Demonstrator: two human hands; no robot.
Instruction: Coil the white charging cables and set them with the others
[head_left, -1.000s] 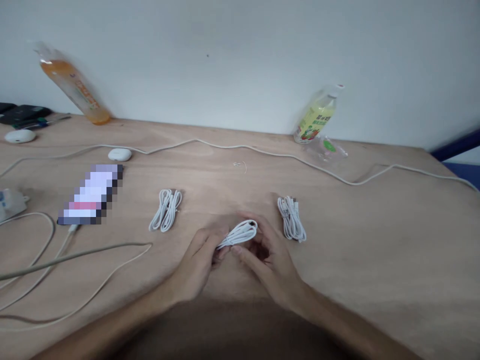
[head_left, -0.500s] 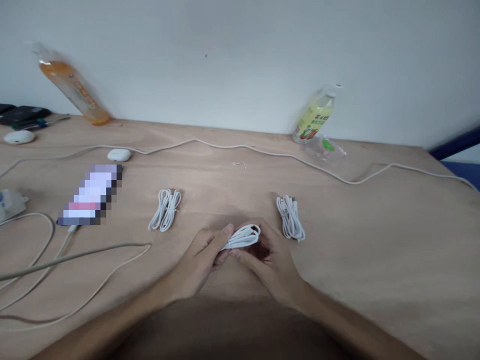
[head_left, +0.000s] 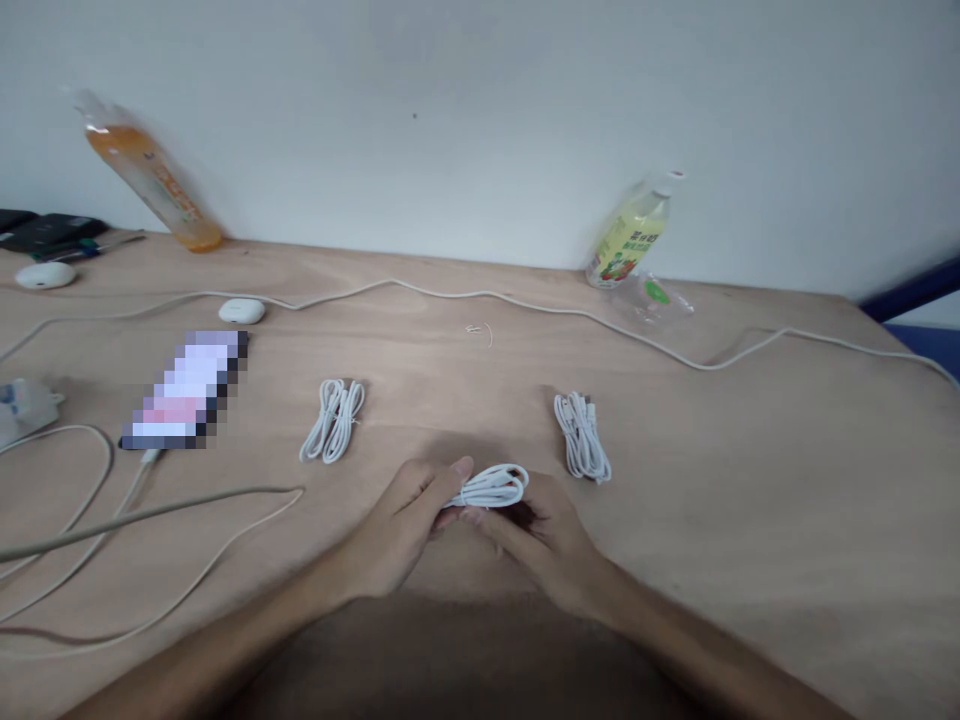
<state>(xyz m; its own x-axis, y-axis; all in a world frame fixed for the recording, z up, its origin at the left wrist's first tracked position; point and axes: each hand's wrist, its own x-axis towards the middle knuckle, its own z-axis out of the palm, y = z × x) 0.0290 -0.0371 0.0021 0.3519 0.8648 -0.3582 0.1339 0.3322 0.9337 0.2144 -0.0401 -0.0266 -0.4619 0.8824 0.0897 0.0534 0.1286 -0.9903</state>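
The wooden counter [head_left: 735, 540] runs back to a far edge against the wall. Near the middle of its near side, the left hand [head_left: 405, 515] pinches one end of a tied white cable bundle [head_left: 496, 486], while the right hand [head_left: 551, 530] curls around the looped end, thumb along its lower side. Handling it well calls for a light, steady left pinch by the tie, keeping the loops flat and even, with the right thumb working without tugging strands loose.

At the far edge, toward the left corner, stands a bottle of orange liquid [head_left: 154, 190]. Toward the right corner is a smaller yellow-labelled bottle [head_left: 628, 240]; its fill level is unclear. A clear wrapper [head_left: 660, 303] lies at its base. Left and right coils [head_left: 332, 420] flank the hands. Toward the left edge, a white case [head_left: 241, 311] appears closed, contents hidden. Thin white scraps [head_left: 489, 335] lie mid-counter.
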